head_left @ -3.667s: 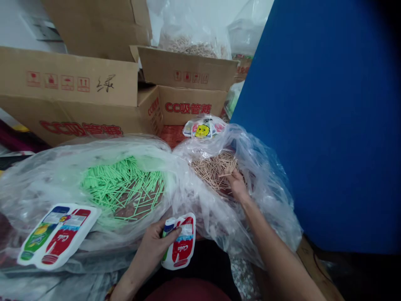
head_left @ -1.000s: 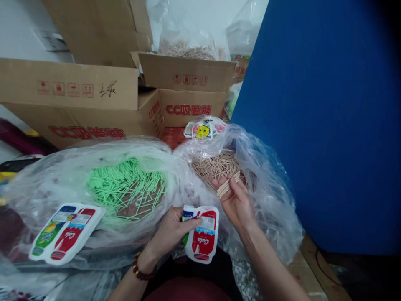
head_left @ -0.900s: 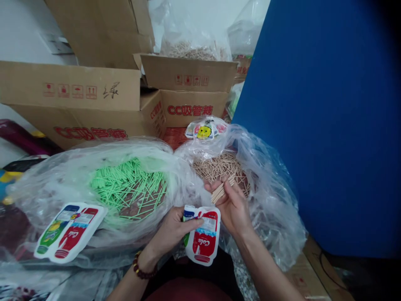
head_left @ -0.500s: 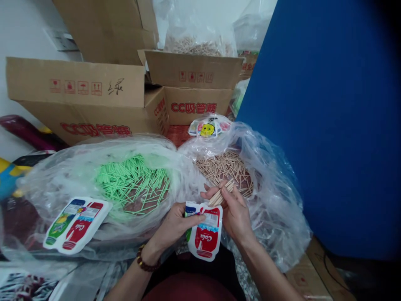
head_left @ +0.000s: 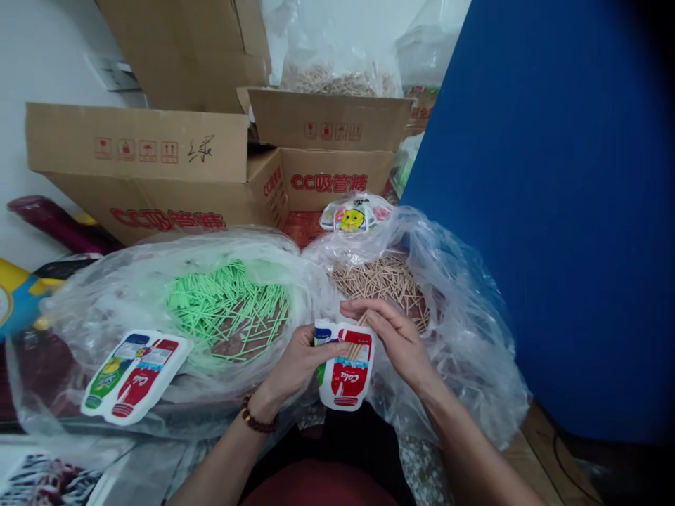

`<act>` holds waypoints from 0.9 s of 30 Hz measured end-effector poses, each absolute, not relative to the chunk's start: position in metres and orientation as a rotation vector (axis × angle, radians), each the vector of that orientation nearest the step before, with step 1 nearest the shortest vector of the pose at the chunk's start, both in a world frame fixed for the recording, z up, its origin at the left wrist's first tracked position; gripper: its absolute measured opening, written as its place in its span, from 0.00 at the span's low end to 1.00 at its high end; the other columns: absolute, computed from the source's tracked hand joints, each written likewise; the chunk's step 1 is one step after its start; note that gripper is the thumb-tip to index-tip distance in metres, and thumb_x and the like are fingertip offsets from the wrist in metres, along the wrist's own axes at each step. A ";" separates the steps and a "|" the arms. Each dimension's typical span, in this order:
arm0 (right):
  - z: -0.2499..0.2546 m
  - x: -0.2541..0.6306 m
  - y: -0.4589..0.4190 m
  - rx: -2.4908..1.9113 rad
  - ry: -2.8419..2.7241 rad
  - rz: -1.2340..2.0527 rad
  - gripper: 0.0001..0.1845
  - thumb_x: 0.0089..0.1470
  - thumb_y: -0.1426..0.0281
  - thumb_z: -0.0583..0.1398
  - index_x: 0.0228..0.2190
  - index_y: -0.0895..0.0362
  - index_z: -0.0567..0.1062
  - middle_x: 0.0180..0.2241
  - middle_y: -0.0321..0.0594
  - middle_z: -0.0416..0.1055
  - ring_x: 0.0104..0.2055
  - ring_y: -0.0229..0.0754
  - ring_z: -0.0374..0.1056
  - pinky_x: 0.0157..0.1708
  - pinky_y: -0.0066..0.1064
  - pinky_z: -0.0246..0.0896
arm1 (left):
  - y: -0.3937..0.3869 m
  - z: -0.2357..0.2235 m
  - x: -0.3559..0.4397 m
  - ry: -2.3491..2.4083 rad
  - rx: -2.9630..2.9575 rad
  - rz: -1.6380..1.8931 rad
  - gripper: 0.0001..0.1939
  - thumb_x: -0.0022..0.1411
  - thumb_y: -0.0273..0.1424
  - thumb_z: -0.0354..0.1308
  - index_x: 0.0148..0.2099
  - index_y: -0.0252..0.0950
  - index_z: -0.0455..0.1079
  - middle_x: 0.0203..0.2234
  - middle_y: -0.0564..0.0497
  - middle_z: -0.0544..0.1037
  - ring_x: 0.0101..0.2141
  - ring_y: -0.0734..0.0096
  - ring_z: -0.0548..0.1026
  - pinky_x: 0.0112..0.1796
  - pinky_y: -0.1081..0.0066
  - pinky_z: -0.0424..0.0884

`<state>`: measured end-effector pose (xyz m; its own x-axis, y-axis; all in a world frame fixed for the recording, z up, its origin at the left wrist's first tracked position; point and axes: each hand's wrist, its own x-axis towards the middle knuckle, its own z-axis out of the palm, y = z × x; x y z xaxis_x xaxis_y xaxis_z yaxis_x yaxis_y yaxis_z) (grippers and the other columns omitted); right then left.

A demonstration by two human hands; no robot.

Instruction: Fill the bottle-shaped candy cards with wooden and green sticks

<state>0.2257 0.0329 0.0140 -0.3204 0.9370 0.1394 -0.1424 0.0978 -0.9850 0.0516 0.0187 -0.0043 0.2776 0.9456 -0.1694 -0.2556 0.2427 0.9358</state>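
Note:
My left hand (head_left: 295,362) grips a small printed cola pouch (head_left: 348,376) by its left edge, thumb across the top. Closed around a small bundle of tan sticks (head_left: 359,336), my right hand (head_left: 401,341) holds their lower ends inside the pouch's open top. Just behind my hands lies an open clear plastic bag of tan sticks (head_left: 384,277). To its left, a second clear bag holds green sticks (head_left: 224,306).
A flat stack of printed pouches (head_left: 136,376) rests on the green bag's front. Cardboard boxes (head_left: 142,165) stand behind the bags, one holding another bag of tan sticks (head_left: 332,77). A blue panel (head_left: 553,176) rises on the right. Smiley-printed packets (head_left: 352,216) lie between boxes and bags.
My right hand lifted a bundle of tan sticks out of the bag, carried it toward me and lowered the ends into the pouch. My left hand raised the pouch slightly.

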 end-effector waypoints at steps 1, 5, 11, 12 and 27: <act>0.015 0.228 0.033 -0.885 -1.547 1.340 0.15 0.62 0.64 0.53 0.48 0.49 0.73 0.52 0.41 0.71 0.54 0.45 0.67 0.57 0.45 0.57 | 0.020 -0.006 0.052 0.907 0.955 1.021 0.08 0.52 0.29 0.67 0.34 0.31 0.76 0.27 0.51 0.80 0.27 0.73 0.75 0.32 0.74 0.70; 0.018 0.234 0.036 -0.875 -1.918 1.197 0.19 0.61 0.63 0.54 0.53 0.48 0.70 0.59 0.40 0.63 0.61 0.45 0.57 0.62 0.44 0.48 | 0.021 -0.012 0.052 0.876 0.954 1.067 0.06 0.53 0.29 0.66 0.34 0.31 0.77 0.27 0.51 0.80 0.28 0.72 0.75 0.34 0.73 0.70; 0.004 0.229 0.040 -0.924 -1.448 1.615 0.20 0.49 0.65 0.66 0.46 0.50 0.73 0.40 0.36 0.76 0.41 0.40 0.72 0.42 0.33 0.67 | 0.023 -0.015 0.045 0.896 0.904 1.185 0.07 0.53 0.29 0.67 0.35 0.31 0.76 0.30 0.50 0.80 0.29 0.73 0.75 0.35 0.73 0.70; 0.000 0.224 0.038 -0.913 -1.396 1.698 0.20 0.46 0.66 0.68 0.43 0.52 0.74 0.38 0.35 0.77 0.38 0.39 0.72 0.40 0.32 0.67 | 0.023 -0.015 0.044 0.905 0.891 1.188 0.07 0.52 0.29 0.67 0.35 0.31 0.76 0.29 0.51 0.80 0.28 0.74 0.74 0.34 0.74 0.70; -0.020 0.198 0.038 -1.041 -1.325 1.603 0.16 0.42 0.68 0.68 0.37 0.56 0.78 0.32 0.36 0.78 0.33 0.41 0.72 0.36 0.33 0.68 | 0.020 -0.017 0.023 1.029 0.908 1.053 0.12 0.51 0.32 0.67 0.37 0.30 0.73 0.31 0.48 0.79 0.30 0.69 0.75 0.33 0.71 0.71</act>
<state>0.1976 0.0380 -0.0197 -0.3474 0.9318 -0.1048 -0.0720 -0.1380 -0.9878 0.0229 0.0203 -0.0166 0.1608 0.9629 -0.2169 -0.2397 0.2513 0.9378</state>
